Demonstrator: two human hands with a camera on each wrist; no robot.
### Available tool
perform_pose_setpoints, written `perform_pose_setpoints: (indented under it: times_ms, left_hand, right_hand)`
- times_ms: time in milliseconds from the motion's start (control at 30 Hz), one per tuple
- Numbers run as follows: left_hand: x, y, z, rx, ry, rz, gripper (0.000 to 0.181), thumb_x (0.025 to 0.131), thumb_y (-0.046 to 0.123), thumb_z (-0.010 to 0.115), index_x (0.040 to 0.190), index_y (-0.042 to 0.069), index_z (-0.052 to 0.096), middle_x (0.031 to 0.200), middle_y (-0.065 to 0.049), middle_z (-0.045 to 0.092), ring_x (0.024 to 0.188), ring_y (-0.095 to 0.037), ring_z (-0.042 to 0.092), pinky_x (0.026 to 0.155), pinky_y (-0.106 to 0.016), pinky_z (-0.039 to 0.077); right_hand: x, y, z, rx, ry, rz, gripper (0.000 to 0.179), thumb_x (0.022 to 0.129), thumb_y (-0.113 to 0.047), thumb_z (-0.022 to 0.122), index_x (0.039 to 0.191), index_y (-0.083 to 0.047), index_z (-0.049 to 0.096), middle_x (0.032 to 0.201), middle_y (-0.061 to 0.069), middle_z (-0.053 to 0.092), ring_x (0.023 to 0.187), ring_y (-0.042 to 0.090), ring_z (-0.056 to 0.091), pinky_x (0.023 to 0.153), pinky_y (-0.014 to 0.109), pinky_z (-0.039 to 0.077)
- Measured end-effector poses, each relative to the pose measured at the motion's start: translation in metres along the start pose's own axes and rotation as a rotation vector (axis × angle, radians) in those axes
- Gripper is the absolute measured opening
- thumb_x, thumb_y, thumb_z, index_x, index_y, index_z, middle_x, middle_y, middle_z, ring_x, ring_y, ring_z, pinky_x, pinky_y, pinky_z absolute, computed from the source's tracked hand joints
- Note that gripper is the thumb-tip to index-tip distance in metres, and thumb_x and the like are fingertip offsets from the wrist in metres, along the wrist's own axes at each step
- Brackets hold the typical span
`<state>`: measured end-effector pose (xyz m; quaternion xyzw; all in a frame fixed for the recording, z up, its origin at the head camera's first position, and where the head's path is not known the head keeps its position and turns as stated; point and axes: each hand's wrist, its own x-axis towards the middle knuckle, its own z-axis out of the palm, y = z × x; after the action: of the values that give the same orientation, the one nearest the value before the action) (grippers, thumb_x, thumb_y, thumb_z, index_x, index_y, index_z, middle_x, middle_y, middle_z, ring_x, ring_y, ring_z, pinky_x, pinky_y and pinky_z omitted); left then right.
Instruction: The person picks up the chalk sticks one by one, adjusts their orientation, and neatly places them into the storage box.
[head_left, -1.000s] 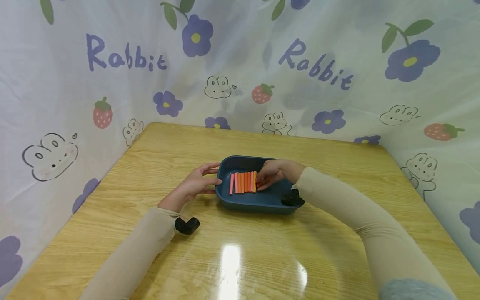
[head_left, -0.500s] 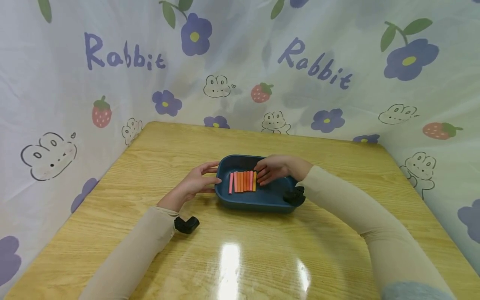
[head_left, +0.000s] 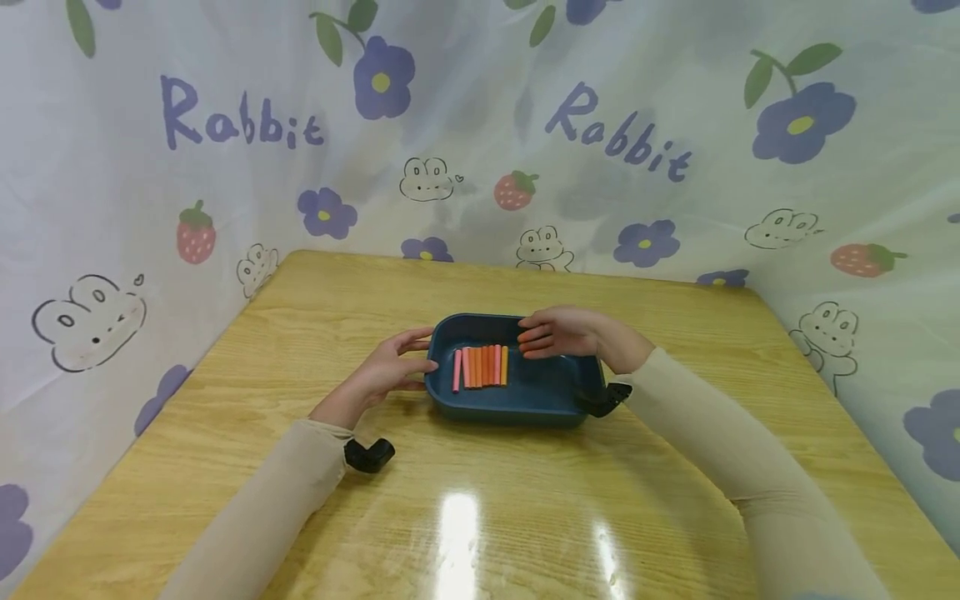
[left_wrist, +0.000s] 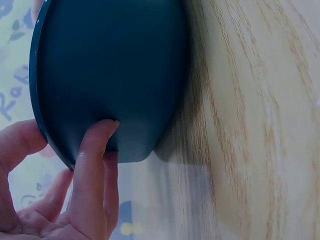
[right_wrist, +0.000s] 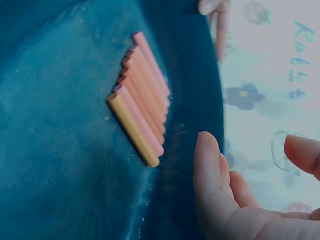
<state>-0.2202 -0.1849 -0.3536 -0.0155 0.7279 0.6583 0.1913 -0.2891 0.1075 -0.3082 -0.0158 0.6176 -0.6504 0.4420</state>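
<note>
A dark blue tray (head_left: 543, 396) with raised sides sits on the table. A row of chalk sticks (head_left: 482, 367) in pink, orange and yellow lies side by side on its floor, the yellow chalk (right_wrist: 132, 127) at the right end. One pink chalk (head_left: 457, 372) stands slightly apart at the left. My left hand (head_left: 386, 367) grips the tray's left end, thumb at the rim and fingers against the outer wall (left_wrist: 110, 65). Over the tray's far right side is my right hand (head_left: 573, 335), fingers extended, holding nothing and apart from the chalk.
The wooden table (head_left: 360, 292) extends around the tray. A white cloth (head_left: 465, 100) printed with rabbits, flowers and strawberries hangs behind and at both sides. Black wrist mounts (head_left: 369, 456) show below the sleeves, the right one overlapping the tray's near right corner in the head view.
My right hand has drawn back from the yellow chalk, moving right and toward the far rim as its fingers straightened. The left hand keeps its place on the tray; the chalk row looks unchanged.
</note>
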Motion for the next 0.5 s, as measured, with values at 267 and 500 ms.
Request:
perform_pose_setpoints:
  times_ms: [267, 500]
  left_hand:
    - [0.002, -0.001, 0.000, -0.004, -0.015, 0.021, 0.065, 0.090, 0.001, 0.060, 0.146, 0.013, 0.031, 0.143, -0.018, 0.032, 0.108, -0.035, 0.056, 0.078, -0.040, 0.054]
    - [0.003, -0.004, -0.001, -0.023, -0.020, 0.019, 0.066, 0.090, 0.003, 0.060, 0.147, 0.011, 0.029, 0.144, -0.021, 0.030, 0.109, -0.035, 0.055, 0.080, -0.041, 0.053]
  right_hand:
    - [-0.029, 0.009, -0.016, 0.110, 0.019, -0.094, 0.052, 0.101, -0.009, 0.033, 0.147, 0.002, 0.011, 0.148, 0.027, 0.012, 0.135, 0.038, 0.019, 0.106, 0.042, 0.032]
    - [-0.049, 0.022, -0.026, 0.110, 0.026, -0.128, 0.052, 0.101, -0.007, 0.033, 0.147, 0.003, 0.011, 0.148, 0.027, 0.013, 0.121, 0.033, 0.037, 0.104, 0.039, 0.036]
